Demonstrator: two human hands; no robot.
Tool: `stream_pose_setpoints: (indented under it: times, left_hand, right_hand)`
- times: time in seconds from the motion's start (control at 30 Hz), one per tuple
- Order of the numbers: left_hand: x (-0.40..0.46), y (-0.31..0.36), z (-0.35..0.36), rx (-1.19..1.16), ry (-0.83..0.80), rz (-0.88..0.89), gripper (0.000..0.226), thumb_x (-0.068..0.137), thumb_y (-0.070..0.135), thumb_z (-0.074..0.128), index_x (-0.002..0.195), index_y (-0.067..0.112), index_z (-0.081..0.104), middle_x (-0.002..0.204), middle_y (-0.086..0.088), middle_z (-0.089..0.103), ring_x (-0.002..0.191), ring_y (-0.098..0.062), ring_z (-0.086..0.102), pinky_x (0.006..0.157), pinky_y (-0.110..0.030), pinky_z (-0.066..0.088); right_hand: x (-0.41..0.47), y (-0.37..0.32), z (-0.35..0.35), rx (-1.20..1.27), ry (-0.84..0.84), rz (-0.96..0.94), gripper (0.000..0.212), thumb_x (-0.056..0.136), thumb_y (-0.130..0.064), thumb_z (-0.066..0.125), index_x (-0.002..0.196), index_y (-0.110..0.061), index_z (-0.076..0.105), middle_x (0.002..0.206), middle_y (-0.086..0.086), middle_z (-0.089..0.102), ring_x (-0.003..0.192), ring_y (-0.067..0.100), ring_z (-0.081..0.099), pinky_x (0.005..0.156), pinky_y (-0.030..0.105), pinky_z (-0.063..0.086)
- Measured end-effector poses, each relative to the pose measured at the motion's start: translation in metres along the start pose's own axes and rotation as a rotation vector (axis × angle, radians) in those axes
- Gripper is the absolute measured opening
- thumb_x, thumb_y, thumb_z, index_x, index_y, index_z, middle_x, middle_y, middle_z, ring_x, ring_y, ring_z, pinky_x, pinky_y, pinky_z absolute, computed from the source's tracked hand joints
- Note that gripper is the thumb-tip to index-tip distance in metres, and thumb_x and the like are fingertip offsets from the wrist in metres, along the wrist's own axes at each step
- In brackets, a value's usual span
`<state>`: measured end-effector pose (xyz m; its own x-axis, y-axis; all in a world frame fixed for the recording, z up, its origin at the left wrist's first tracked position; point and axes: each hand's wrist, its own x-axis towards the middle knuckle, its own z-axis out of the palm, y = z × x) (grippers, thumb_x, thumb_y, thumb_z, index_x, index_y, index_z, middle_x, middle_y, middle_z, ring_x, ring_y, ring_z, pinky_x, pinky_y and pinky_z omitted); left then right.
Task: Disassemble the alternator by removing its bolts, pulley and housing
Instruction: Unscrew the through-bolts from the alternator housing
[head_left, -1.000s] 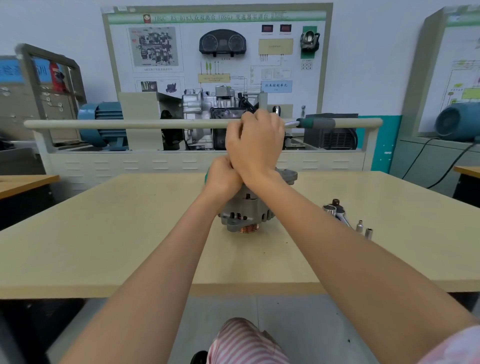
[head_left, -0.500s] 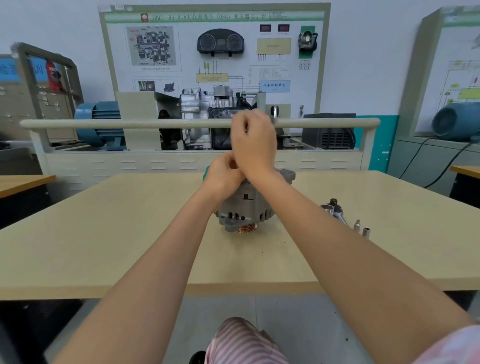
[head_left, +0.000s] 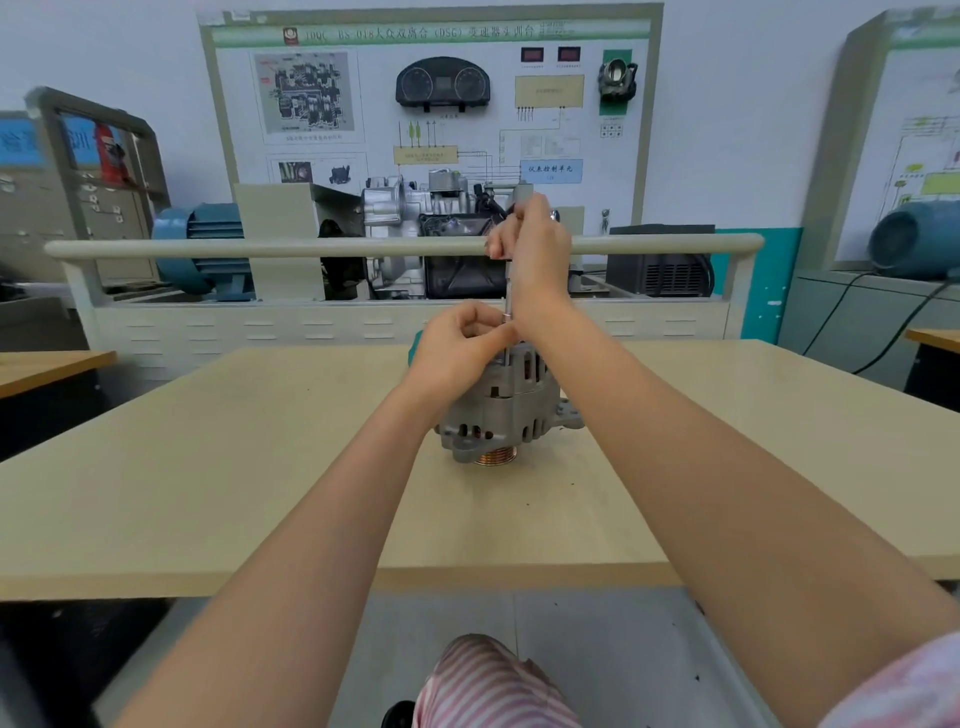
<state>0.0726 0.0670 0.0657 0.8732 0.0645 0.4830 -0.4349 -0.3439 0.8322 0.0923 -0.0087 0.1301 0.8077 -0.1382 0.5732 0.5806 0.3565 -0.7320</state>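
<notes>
Since a second ago the right hand (head_left: 532, 260) has dropped the horizontal ratchet hold it had over the left fist and risen higher, and it now grips the top of a thin metal rod (head_left: 508, 306), most likely a long bolt or a driver shaft; which of the two cannot be told. Both fists were stacked tightly then; now they stand apart, one above the other, with the rod showing between them. The alternator (head_left: 506, 410) sits at the middle of the table (head_left: 208, 467), pulley (head_left: 496, 457) end down with its coppery grooves against the tabletop, so its axis runs straight up. The rod stands almost upright along that same axis and enters the top of the housing at its near-left part. The left hand (head_left: 460, 345) is the lower and nearer one, resting at the top of the alternator with thumb and forefinger pinched round the rod just where it meets the housing; the right hand is curled shut round the rod's upper end, directly above. Judging from this, the coming move is a straight vertical pull or a twist about that upright line, the right hand working and the left steadying. Behind the left hand a bit of green tool handle (head_left: 415, 340) peeks out.
</notes>
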Motion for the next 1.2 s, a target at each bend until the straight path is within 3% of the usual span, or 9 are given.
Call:
stream_pose_setpoints:
  times: [0.17, 0.23, 0.4, 0.5, 0.6, 0.8, 0.97, 1.07, 1.2]
  left_hand:
    - [0.006, -0.001, 0.000, 0.089, 0.062, -0.018, 0.022, 0.088, 0.008, 0.056, 0.073, 0.025, 0.054, 0.071, 0.004, 0.060, 0.073, -0.015, 0.055, 0.066, -0.029, 0.046]
    - [0.006, -0.001, 0.001, 0.102, 0.082, -0.020, 0.023, 0.089, 0.010, 0.055, 0.072, 0.025, 0.053, 0.071, 0.004, 0.059, 0.071, -0.012, 0.053, 0.062, -0.027, 0.044]
    - [0.001, -0.001, 0.000, 0.002, 0.014, -0.008, 0.012, 0.085, 0.015, 0.064, 0.081, 0.027, 0.062, 0.080, 0.003, 0.070, 0.086, -0.018, 0.067, 0.079, -0.032, 0.053]
    - [0.000, -0.001, -0.001, -0.046, 0.004, -0.021, 0.006, 0.084, 0.022, 0.069, 0.090, 0.023, 0.066, 0.092, -0.005, 0.073, 0.094, -0.020, 0.068, 0.092, -0.038, 0.051]
    - [0.002, -0.001, -0.001, -0.044, 0.015, -0.033, 0.007, 0.084, 0.018, 0.069, 0.084, 0.022, 0.064, 0.088, -0.005, 0.072, 0.094, -0.024, 0.067, 0.091, -0.040, 0.051]
    - [0.006, -0.003, -0.001, 0.051, 0.086, -0.037, 0.022, 0.089, 0.008, 0.055, 0.071, 0.022, 0.054, 0.070, 0.004, 0.059, 0.071, -0.013, 0.052, 0.064, -0.028, 0.043]
    - [0.003, -0.003, -0.002, -0.036, 0.006, -0.019, 0.015, 0.085, 0.013, 0.063, 0.083, 0.028, 0.065, 0.082, 0.006, 0.072, 0.088, -0.016, 0.066, 0.082, -0.033, 0.052]
    - [0.003, -0.003, -0.003, -0.083, -0.029, -0.001, 0.010, 0.086, 0.021, 0.067, 0.093, 0.027, 0.068, 0.089, 0.007, 0.074, 0.089, -0.006, 0.068, 0.085, -0.024, 0.051]
    - [0.002, -0.001, -0.003, -0.118, -0.021, -0.018, 0.010, 0.086, 0.012, 0.066, 0.085, 0.022, 0.066, 0.078, 0.006, 0.070, 0.075, -0.006, 0.065, 0.075, -0.019, 0.052]
  right_hand:
    - [-0.017, 0.026, -0.004, -1.137, 0.080, -0.653, 0.020, 0.085, -0.020, 0.047, 0.069, -0.011, 0.055, 0.076, 0.003, 0.050, 0.077, 0.019, 0.043, 0.080, 0.032, 0.034]
    - [-0.019, 0.026, 0.000, -1.232, 0.153, -0.656, 0.022, 0.085, -0.023, 0.047, 0.076, -0.008, 0.060, 0.083, 0.004, 0.053, 0.085, 0.022, 0.044, 0.090, 0.032, 0.029]
    - [-0.005, 0.008, 0.004, -0.529, -0.040, -0.269, 0.051, 0.092, -0.015, 0.045, 0.043, -0.018, 0.030, 0.042, -0.007, 0.029, 0.048, 0.011, 0.028, 0.056, 0.029, 0.028]
    - [0.004, -0.001, 0.002, -0.058, -0.055, 0.021, 0.054, 0.092, -0.011, 0.038, 0.039, -0.019, 0.030, 0.038, -0.004, 0.030, 0.043, 0.013, 0.033, 0.058, 0.027, 0.040]
    - [0.000, 0.001, 0.004, 0.001, -0.032, 0.006, 0.054, 0.092, -0.011, 0.038, 0.038, -0.018, 0.031, 0.039, -0.004, 0.032, 0.043, 0.011, 0.036, 0.058, 0.026, 0.042]
    - [-0.020, 0.028, 0.008, -1.230, 0.222, -0.612, 0.023, 0.085, -0.025, 0.046, 0.069, -0.013, 0.058, 0.081, 0.001, 0.052, 0.083, 0.019, 0.041, 0.088, 0.030, 0.026]
    - [-0.005, 0.009, 0.007, -0.511, 0.027, -0.265, 0.052, 0.091, -0.016, 0.046, 0.041, -0.019, 0.030, 0.041, -0.008, 0.030, 0.049, 0.012, 0.030, 0.057, 0.029, 0.029]
    - [0.005, -0.001, 0.003, -0.058, -0.037, 0.037, 0.057, 0.091, -0.011, 0.041, 0.035, -0.018, 0.032, 0.037, -0.004, 0.031, 0.044, 0.013, 0.032, 0.060, 0.028, 0.038]
    - [0.001, -0.002, 0.006, 0.046, -0.047, 0.061, 0.049, 0.092, -0.012, 0.039, 0.043, -0.013, 0.034, 0.039, -0.002, 0.036, 0.043, 0.011, 0.037, 0.061, 0.026, 0.044]
